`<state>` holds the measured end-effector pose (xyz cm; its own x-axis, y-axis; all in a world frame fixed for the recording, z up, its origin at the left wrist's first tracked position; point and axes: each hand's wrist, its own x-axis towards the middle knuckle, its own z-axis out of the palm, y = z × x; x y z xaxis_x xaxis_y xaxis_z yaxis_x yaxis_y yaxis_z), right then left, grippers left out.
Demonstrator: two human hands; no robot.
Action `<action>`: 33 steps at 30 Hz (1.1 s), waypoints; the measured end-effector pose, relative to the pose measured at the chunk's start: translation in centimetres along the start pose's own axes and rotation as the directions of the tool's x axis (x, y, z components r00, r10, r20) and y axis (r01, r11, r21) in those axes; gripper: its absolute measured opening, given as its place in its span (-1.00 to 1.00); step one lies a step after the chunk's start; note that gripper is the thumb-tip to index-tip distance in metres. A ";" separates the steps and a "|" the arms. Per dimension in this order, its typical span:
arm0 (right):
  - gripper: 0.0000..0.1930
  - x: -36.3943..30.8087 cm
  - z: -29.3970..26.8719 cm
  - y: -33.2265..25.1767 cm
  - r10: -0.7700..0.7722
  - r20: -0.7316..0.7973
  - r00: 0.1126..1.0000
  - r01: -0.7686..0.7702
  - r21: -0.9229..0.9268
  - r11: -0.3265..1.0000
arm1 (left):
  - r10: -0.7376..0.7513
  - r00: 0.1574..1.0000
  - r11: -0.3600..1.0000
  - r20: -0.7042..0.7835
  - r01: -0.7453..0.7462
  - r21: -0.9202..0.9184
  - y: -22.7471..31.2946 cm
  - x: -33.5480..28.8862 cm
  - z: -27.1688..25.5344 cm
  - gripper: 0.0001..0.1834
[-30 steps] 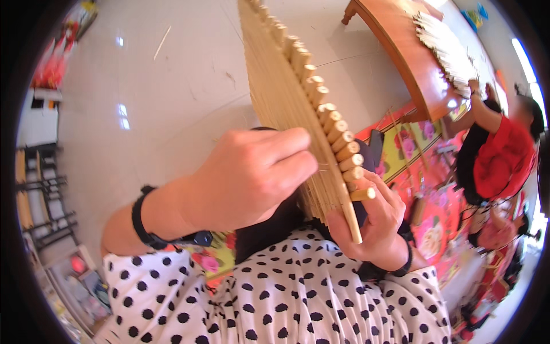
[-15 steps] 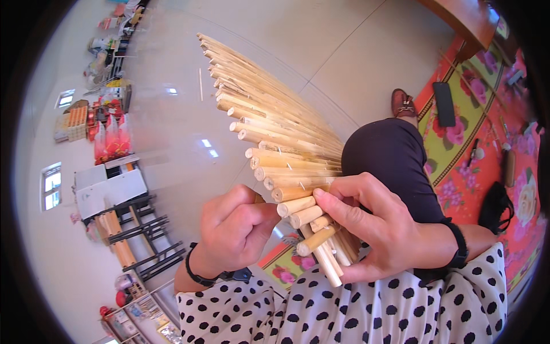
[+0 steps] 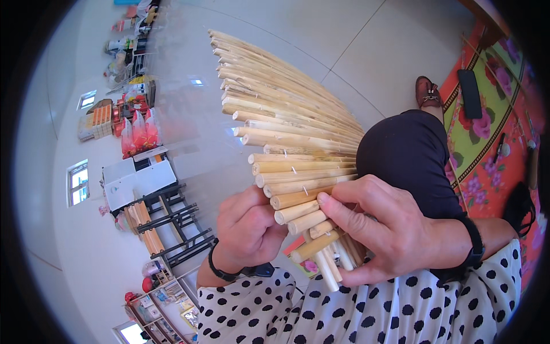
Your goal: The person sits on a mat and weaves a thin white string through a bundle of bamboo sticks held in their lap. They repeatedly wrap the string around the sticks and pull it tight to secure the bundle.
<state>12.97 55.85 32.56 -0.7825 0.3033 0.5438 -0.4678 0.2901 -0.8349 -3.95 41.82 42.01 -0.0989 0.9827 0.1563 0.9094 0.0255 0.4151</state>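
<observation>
A row of pale, dried plant stalks (image 3: 309,137) fans out in front of me, their cut ends toward the left. Short white stitches of thread show across several of them. My right hand (image 3: 395,226) is closed around the near end of the row, with its thumb pressing on a stalk. Below that thumb, a few shorter stalk ends (image 3: 323,261) stick out at differing angles. Against the cut ends at the left, my left hand (image 3: 249,226) is closed, fingers curled in a pinch. What it pinches is hidden.
My dark-trousered knee (image 3: 401,149) lies beyond the stalks. At the right, a flowered mat (image 3: 481,155) carries a black phone (image 3: 470,94) and small tools. Folded black-legged furniture (image 3: 177,223) and red-and-white bags (image 3: 140,135) stand along the left wall.
The whole view has shifted, so the background sits further right. My left hand stays closed by the stalk ends, and my right hand keeps its grip on the stalks.
</observation>
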 end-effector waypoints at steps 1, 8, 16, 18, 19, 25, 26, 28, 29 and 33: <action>-0.26 0.0 0.0 0.0 0.003 -0.002 1.000 -0.003 0.000 1.000 | -0.012 1.000 1.000 0.000 0.012 0.011 0.1 -0.2 0.0 -0.76; -0.27 0.0 -0.2 0.2 -0.005 0.002 1.000 0.005 0.008 1.000 | -0.085 0.993 0.996 0.079 0.083 0.028 0.6 -0.3 -0.6 -0.79; -0.28 0.2 -0.5 -0.3 -0.006 0.014 1.000 0.006 -0.044 0.999 | -0.238 0.946 0.970 0.220 0.245 -0.001 1.8 -0.1 -1.7 -0.84; -0.27 0.2 -0.6 -0.5 -0.013 0.028 1.000 0.014 -0.054 0.998 | -0.227 0.949 0.974 0.219 0.227 0.022 1.9 0.0 -1.8 -0.84; -0.27 0.1 -0.5 -0.5 -0.015 0.033 0.999 0.017 -0.060 0.998 | -0.219 0.951 0.976 0.217 0.217 0.033 1.9 -0.1 -1.8 -0.84; -0.28 0.0 -0.2 -0.8 -0.006 -0.005 1.000 0.005 -0.067 0.998 | -0.352 0.929 0.931 0.117 0.360 -0.060 2.3 -1.0 -0.8 -0.84; -0.28 0.0 0.0 -0.8 -0.013 -0.002 1.000 0.013 -0.084 0.996 | -0.370 0.924 0.921 0.101 0.379 -0.092 2.2 -1.2 -0.7 -0.84; -0.28 0.0 0.1 -0.7 -0.028 0.006 1.000 0.029 -0.117 0.993 | -0.327 0.942 0.941 0.078 0.332 -0.059 2.1 -1.1 -0.5 -0.84; -0.28 -0.1 0.1 -0.9 -0.037 0.020 0.999 0.039 -0.119 0.992 | -0.314 0.947 0.948 0.066 0.317 -0.038 2.3 -1.2 -0.6 -0.85; -0.28 0.0 0.1 -0.8 -0.061 0.035 0.998 0.065 -0.145 0.987 | -0.259 0.966 0.965 0.027 0.257 0.043 2.9 -0.3 0.1 -0.87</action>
<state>13.29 55.56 33.21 -0.7666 0.2532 0.5901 -0.4532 0.4377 -0.7765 -1.28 41.60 43.10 -0.3198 0.9473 0.0196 0.8700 0.2854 0.4022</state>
